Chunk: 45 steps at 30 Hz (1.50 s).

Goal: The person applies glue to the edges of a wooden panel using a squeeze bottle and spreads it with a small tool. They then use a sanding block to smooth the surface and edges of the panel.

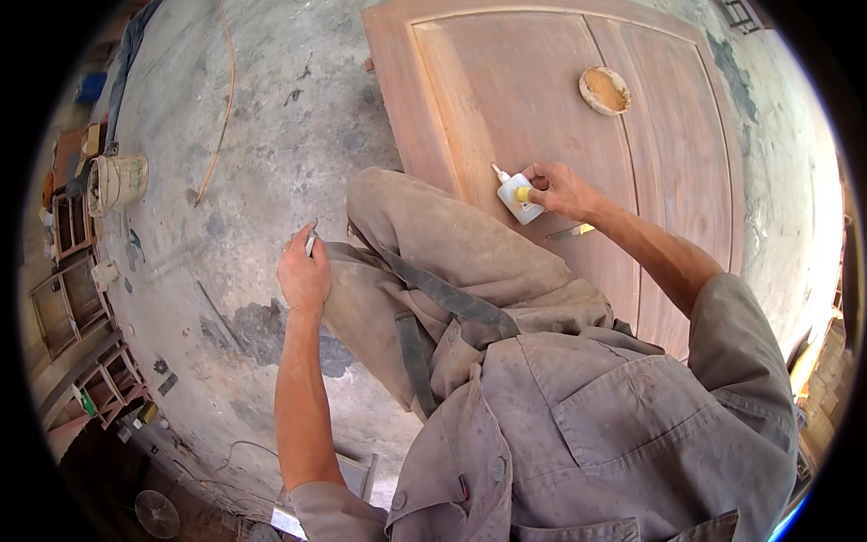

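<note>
My right hand (562, 191) grips a small white squeeze bottle (518, 206) with a yellow round spot on its side, like a glue bottle. The bottle is tilted, and its narrow nozzle points up-left over a reddish-brown panelled wooden door (506, 90). My left hand (304, 273) is out to the left beside my knee, its fingers closed round a small pale object too small to name. On the door, a round bowl (605, 90) of orange-brown powder or paste stands beyond my right hand. A flat blade with a yellow end (571, 232) lies under my right forearm.
Stained concrete floor (271, 135) spreads to the left, with an orange cord (222, 117) across it. A dirty white bucket (118, 183) and several wooden frames (68, 307) stand along the left side. A fan (157, 513) is at lower left. My bent leg lies beside the door's edge.
</note>
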Motion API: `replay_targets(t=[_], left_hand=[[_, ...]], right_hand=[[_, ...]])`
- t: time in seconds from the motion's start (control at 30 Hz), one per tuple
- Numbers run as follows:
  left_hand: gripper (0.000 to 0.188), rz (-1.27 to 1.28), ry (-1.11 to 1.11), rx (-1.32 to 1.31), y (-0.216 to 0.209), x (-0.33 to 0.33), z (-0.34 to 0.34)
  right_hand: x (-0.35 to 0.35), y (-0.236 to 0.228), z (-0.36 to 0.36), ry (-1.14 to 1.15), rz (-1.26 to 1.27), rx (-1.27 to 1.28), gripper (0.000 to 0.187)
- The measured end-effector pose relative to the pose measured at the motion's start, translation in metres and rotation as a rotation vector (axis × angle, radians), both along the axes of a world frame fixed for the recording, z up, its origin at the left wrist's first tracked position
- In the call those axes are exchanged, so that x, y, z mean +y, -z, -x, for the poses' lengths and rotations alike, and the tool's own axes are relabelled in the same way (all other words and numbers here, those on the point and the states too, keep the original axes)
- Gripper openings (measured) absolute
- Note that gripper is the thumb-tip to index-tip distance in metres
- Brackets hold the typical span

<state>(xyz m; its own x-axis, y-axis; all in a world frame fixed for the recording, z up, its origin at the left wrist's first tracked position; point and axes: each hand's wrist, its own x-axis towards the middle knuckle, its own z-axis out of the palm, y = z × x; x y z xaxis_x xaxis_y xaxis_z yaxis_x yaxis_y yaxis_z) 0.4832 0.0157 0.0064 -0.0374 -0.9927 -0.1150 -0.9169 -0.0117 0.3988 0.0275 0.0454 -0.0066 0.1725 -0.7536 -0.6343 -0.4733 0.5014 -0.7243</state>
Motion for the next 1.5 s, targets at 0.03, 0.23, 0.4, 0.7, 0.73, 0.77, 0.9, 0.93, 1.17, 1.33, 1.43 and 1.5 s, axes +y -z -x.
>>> replay_targets(t=[0.03,0.23,0.4,0.7,0.73,0.77,0.9,0.93,1.17,1.33,1.43,1.5], left_hand=[[0.034,-0.001,-0.001,0.002,0.0,0.0,0.001],[0.034,0.002,-0.002,0.006,-0.001,-0.001,0.001],[0.034,-0.002,-0.002,-0.01,0.0,0.0,0.0],[0.033,-0.009,-0.027,0.001,0.001,0.003,-0.007],[0.033,-0.005,-0.024,0.004,0.0,0.003,-0.007],[0.033,-0.004,-0.022,0.006,0.0,0.003,-0.007],[0.033,-0.009,-0.023,0.001,-0.002,0.002,-0.005],[0.033,-0.013,-0.028,-0.003,-0.002,0.002,-0.005],[0.033,0.005,-0.012,-0.015,0.0,0.003,-0.01],[0.032,-0.025,-0.044,-0.044,-0.005,0.005,-0.006],[0.032,0.033,-0.034,0.016,0.001,0.006,-0.01],[0.032,0.022,-0.029,0.006,0.002,0.008,-0.011]], right_hand=[[0.0,-0.001,0.0,-0.008,0.007,0.002,0.036],[0.001,-0.008,-0.002,-0.003,-0.012,0.026,0.037],[-0.002,0.002,0.002,0.011,-0.016,0.001,0.036],[0.023,-0.003,0.013,0.036,0.042,-0.17,0.034],[0.026,-0.012,0.013,0.0,0.011,-0.139,0.033],[0.029,-0.017,0.013,-0.036,-0.019,-0.109,0.033],[0.039,-0.004,0.018,-0.105,0.066,-0.099,0.032],[0.037,-0.003,0.018,-0.129,0.069,-0.094,0.032],[0.028,-0.007,0.016,-0.176,0.043,-0.073,0.032],[0.033,0.005,0.019,-0.152,0.054,-0.106,0.032],[0.031,0.011,0.02,-0.129,0.014,-0.144,0.034],[0.029,0.009,0.019,-0.125,-0.02,-0.131,0.034]])
